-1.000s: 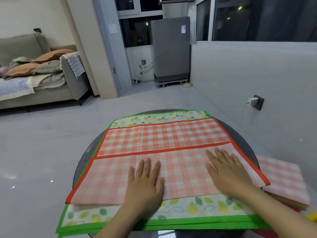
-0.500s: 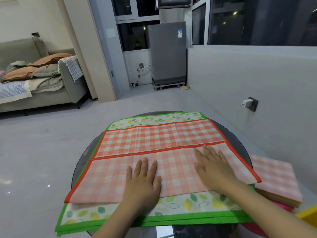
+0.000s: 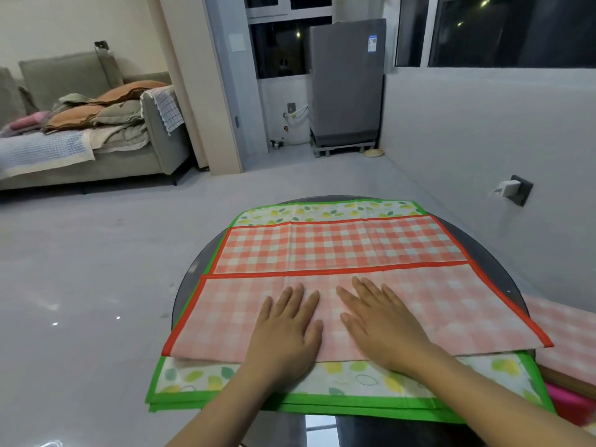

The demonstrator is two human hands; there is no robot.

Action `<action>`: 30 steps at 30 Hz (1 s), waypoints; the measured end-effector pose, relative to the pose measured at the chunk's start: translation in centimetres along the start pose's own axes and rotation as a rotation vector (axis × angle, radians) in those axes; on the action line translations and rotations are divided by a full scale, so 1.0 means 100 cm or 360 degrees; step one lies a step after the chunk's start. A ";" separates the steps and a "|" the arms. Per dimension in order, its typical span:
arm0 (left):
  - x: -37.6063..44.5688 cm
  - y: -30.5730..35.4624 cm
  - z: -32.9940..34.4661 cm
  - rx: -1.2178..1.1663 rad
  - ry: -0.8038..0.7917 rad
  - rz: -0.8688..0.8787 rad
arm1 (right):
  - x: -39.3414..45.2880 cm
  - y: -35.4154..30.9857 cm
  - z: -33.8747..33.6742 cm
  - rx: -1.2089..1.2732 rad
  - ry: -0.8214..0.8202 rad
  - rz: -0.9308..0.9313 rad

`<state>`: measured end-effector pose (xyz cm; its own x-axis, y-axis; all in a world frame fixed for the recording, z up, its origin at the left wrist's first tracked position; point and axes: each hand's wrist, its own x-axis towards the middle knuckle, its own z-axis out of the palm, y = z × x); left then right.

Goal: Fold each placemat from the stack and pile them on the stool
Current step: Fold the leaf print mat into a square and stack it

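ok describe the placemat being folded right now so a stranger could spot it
On the round dark table, find the stack of green-edged leaf-print placemats. The red-checked placemat lies on top, its near half folded over, paler side up, under both flat hands.

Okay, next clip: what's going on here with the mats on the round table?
A person is folding the red-checked placemat lying on top of the green-edged stack. Its near half is folded over, and the left hand and right hand press flat on that flap, side by side. Folded mats sit at right.
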<state>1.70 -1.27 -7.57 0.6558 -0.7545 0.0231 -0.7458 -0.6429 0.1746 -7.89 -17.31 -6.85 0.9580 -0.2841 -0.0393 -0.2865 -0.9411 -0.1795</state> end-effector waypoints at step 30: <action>0.046 -0.028 -0.048 -0.0194 0.0004 -0.0209 | 0.038 0.007 -0.039 0.0191 0.0256 0.0073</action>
<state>7.34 -2.30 -3.21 0.7471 -0.6647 -0.0054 -0.6342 -0.7151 0.2941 -4.51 -19.73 -3.29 0.9266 -0.3610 0.1059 -0.3169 -0.9006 -0.2975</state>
